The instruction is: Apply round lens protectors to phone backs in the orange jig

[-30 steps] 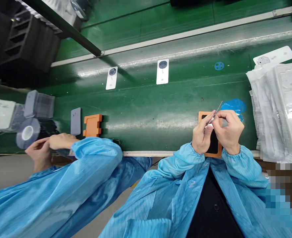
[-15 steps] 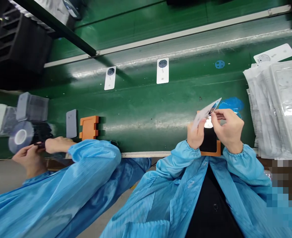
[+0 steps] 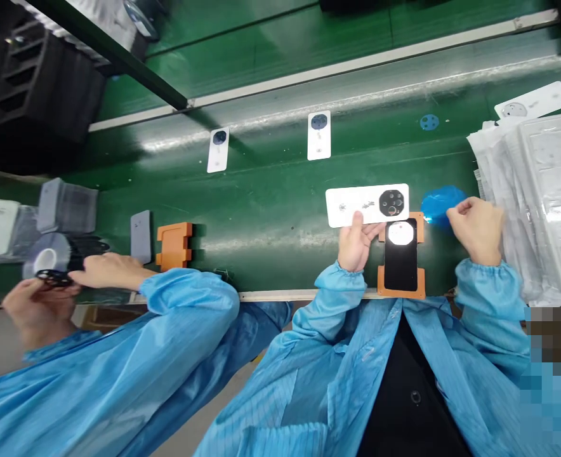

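My left hand (image 3: 355, 244) holds a white phone back cover (image 3: 349, 206) sideways by its lower edge, thumb on top. The cover's round black camera area points right. Below it, a black phone-shaped panel (image 3: 400, 263) with a white rounded patch at its top lies in an orange fixture (image 3: 422, 284). My right hand (image 3: 478, 230) is closed, its fingertips pinched at the right edge of a pile of blue film (image 3: 445, 202). Whatever the fingertips hold, if anything, cannot be made out.
Two white cards (image 3: 319, 146) (image 3: 217, 157) with dark circles lie farther back. Clear plastic trays (image 3: 554, 209) are stacked at right, under a white cover (image 3: 542, 101). At left, a co-worker's hands (image 3: 112, 271) handle a black part beside a tape roll, a grey cover (image 3: 141, 238) and another orange fixture (image 3: 174, 246).
My left hand has moved left and turned the white cover face-up. My right hand has left the cover and moved right to the blue film. The black panel is now more exposed.
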A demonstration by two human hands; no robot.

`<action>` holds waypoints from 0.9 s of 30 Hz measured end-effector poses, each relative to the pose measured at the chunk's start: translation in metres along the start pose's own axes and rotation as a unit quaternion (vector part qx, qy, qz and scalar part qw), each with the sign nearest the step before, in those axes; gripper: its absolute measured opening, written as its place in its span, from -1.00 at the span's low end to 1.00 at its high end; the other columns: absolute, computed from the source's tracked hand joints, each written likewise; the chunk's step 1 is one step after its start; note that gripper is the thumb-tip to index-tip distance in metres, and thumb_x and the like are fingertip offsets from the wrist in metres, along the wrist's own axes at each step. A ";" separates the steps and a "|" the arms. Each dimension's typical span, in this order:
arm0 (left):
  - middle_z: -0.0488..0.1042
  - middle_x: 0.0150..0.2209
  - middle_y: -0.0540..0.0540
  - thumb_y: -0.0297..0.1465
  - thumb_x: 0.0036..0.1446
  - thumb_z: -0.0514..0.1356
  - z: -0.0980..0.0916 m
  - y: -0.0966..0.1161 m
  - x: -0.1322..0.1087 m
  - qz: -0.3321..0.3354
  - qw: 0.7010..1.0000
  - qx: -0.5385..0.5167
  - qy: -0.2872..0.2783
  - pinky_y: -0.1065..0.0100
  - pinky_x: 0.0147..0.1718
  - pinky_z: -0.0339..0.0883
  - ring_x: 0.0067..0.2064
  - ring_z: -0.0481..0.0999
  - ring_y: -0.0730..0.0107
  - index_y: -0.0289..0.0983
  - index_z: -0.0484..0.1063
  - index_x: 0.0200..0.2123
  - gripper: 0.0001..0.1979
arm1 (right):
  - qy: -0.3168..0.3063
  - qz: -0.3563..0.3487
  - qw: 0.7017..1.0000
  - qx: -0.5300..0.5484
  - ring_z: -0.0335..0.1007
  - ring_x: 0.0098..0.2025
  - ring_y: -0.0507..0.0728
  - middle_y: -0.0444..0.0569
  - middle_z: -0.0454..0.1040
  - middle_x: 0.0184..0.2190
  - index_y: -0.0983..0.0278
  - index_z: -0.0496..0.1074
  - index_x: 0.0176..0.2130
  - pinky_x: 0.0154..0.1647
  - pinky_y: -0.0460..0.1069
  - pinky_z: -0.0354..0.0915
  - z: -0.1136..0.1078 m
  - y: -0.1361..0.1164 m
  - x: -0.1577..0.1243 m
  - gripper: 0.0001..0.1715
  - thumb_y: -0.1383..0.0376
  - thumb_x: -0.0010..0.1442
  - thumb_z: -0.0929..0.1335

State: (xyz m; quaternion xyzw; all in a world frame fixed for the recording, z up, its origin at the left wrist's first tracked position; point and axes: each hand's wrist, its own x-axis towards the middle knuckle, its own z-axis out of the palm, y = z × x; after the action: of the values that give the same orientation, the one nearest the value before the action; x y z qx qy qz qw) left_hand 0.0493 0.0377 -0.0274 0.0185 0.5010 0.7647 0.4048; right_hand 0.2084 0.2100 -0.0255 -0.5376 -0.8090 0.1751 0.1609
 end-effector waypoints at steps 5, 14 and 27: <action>0.58 0.13 -0.24 -0.06 0.34 0.24 -0.023 0.019 -0.001 0.094 0.984 0.141 -0.055 0.02 0.19 0.50 0.18 0.58 0.01 -0.27 0.48 0.21 -0.47 | -0.005 -0.026 0.998 -0.052 0.30 -0.49 0.16 -0.04 0.37 -0.59 0.19 0.38 -0.48 -0.31 0.11 0.26 -0.023 0.020 -0.010 -0.72 0.19 0.26 0.35; 0.35 0.35 -0.26 -0.50 0.47 -0.02 -0.040 0.014 -0.003 0.390 0.583 0.604 -0.379 0.05 0.37 0.32 0.44 0.25 0.13 -0.24 0.26 0.37 -0.54 | -0.044 -0.386 0.920 0.060 0.51 0.17 0.26 0.06 0.56 0.14 0.19 0.48 0.16 0.19 0.17 0.44 -0.035 -0.018 -0.068 -0.58 0.40 0.39 0.28; 0.41 0.29 -0.33 -0.54 0.46 -0.05 -0.043 0.012 -0.006 0.384 0.485 0.699 -0.359 0.09 0.29 0.41 0.40 0.33 0.11 -0.32 0.24 0.35 -0.55 | -0.085 -0.419 0.902 0.059 0.52 0.19 0.24 0.04 0.58 0.13 0.20 0.48 0.18 0.25 0.21 0.46 -0.011 0.002 -0.065 -0.50 0.51 0.39 0.22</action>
State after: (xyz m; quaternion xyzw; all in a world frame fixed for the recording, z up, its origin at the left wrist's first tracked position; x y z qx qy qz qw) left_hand 0.0272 -0.0002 -0.0371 0.7591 0.6247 0.1693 0.0694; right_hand 0.2392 0.1516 -0.0211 -0.1215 -0.9584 0.1837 0.1816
